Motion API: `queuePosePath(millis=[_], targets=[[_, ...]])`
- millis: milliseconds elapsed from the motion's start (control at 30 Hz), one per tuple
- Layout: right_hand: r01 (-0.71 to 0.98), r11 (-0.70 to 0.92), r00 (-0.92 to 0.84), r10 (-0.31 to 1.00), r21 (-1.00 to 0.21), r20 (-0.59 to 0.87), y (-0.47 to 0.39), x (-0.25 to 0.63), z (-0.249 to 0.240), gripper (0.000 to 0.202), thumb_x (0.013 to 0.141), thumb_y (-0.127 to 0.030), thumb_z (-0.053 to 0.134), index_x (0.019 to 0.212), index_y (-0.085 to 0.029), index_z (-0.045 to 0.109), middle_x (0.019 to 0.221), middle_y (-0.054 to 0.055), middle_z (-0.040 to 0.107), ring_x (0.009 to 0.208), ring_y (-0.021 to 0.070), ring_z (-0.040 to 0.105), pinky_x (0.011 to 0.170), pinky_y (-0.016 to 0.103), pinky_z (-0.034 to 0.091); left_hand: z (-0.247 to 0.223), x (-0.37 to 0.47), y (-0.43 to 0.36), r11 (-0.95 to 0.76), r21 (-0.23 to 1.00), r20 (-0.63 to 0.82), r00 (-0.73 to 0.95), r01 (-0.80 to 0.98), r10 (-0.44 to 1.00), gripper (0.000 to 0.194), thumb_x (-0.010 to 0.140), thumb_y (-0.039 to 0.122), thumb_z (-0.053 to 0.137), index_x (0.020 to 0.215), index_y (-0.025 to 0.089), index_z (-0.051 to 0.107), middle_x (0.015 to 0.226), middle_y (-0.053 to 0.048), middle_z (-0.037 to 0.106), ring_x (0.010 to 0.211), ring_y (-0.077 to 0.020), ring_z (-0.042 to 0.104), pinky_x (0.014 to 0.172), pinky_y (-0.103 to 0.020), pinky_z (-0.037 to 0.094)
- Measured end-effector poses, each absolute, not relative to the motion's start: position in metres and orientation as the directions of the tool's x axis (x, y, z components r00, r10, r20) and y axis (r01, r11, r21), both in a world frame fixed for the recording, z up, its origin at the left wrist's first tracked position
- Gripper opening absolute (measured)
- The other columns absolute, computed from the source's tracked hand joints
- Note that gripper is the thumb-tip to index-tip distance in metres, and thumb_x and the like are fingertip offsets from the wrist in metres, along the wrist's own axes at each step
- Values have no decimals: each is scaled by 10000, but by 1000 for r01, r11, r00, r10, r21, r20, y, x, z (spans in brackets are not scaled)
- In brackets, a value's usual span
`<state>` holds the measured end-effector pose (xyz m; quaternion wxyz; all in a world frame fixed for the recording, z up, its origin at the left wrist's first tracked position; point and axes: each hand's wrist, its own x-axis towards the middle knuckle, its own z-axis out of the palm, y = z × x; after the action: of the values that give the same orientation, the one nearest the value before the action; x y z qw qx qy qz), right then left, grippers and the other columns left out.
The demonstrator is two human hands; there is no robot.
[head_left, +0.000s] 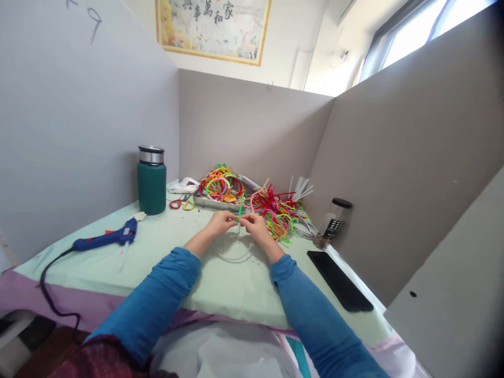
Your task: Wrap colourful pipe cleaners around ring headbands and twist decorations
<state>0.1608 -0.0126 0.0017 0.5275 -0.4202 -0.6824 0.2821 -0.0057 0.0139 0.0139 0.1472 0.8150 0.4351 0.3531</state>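
Observation:
Above the middle of the table, my left hand (221, 222) and my right hand (255, 227) meet fingertip to fingertip, both closed in a pinch. Between them a green pipe cleaner (240, 203) stands upright, its lower part hidden by the fingers. A thin white loop (235, 260), which looks like wire or a pale stem, hangs below the fingers and curves over the tabletop. How the green and white pieces join is too small to tell. Just beyond my hands lies a tangled heap of coloured pipe cleaners (281, 207).
A tray (214, 203) bears more bent pipe cleaners. On the left are a green bottle (151, 184), a blue glue gun (108, 237) with its cord, and scissors (176, 203). At right lie a black phone (339, 281) and a clear jar (333, 226). Grey partitions (252, 115) enclose the table.

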Motion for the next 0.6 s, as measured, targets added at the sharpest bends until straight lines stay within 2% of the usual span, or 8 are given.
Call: queuePosePath(millis=[100, 200, 300, 367, 433, 533, 600], targets=[[235, 461, -88, 887, -856, 454, -12, 160, 1, 234, 703, -386, 627, 781, -166, 606, 648, -13, 583, 491, 92, 465, 484, 224, 386, 15, -6, 13, -513, 585, 417, 310, 628, 855, 261, 760, 300, 614, 932, 177, 767, 808, -49, 735, 744, -180, 621, 675, -245, 428], [230, 427, -50, 902, -875, 428, -10, 160, -2, 322, 670, -411, 677, 865, -175, 577, 673, -22, 584, 484, 95, 484, 458, 219, 389, 17, -6, 12, -463, 627, 423, 225, 626, 878, 239, 755, 302, 625, 897, 178, 773, 781, -46, 735, 730, -177, 616, 673, -246, 421], [240, 394, -34, 917, -887, 398, -9, 161, -3, 343, 655, -437, 713, 821, -168, 580, 635, -22, 581, 466, 93, 479, 443, 216, 378, 19, -7, 11, -431, 685, 430, 152, 587, 890, 224, 739, 274, 636, 875, 160, 771, 747, -47, 725, 685, -160, 598, 652, -245, 415], [129, 344, -43, 939, -930, 341, -9, 162, -2, 362, 699, -500, 681, 767, -156, 587, 643, 7, 603, 454, 88, 471, 433, 216, 368, 20, -7, 9, -403, 744, 408, 116, 533, 906, 220, 728, 273, 641, 860, 146, 764, 652, -30, 690, 613, -139, 564, 605, -241, 402], [-77, 238, -66, 968, -968, 243, -9, 165, 3, 436, 770, -581, 588, 741, -146, 594, 669, 46, 631, 454, 88, 478, 437, 222, 381, 21, -7, 8, -364, 816, 364, 89, 448, 927, 228, 714, 284, 650, 849, 131, 752, 529, 3, 611, 523, -113, 504, 543, -233, 372], [-340, 42, -133, 987, -940, 92, -10, 169, 9, 537, 854, -636, 432, 739, -140, 603, 651, 65, 637, 457, 95, 502, 469, 235, 425, 22, -6, 6, -303, 916, 298, 61, 264, 953, 270, 674, 328, 689, 820, 104, 727, 428, 45, 489, 429, -77, 401, 462, -219, 298], [-402, -47, -163, 986, -914, 21, -10, 171, 10, 548, 888, -617, 386, 738, -137, 605, 620, 54, 626, 449, 99, 513, 472, 239, 436, 22, -6, 5, -270, 954, 264, 67, 129, 962, 321, 636, 370, 726, 792, 90, 708, 439, 45, 483, 406, -57, 359, 430, -212, 246]])
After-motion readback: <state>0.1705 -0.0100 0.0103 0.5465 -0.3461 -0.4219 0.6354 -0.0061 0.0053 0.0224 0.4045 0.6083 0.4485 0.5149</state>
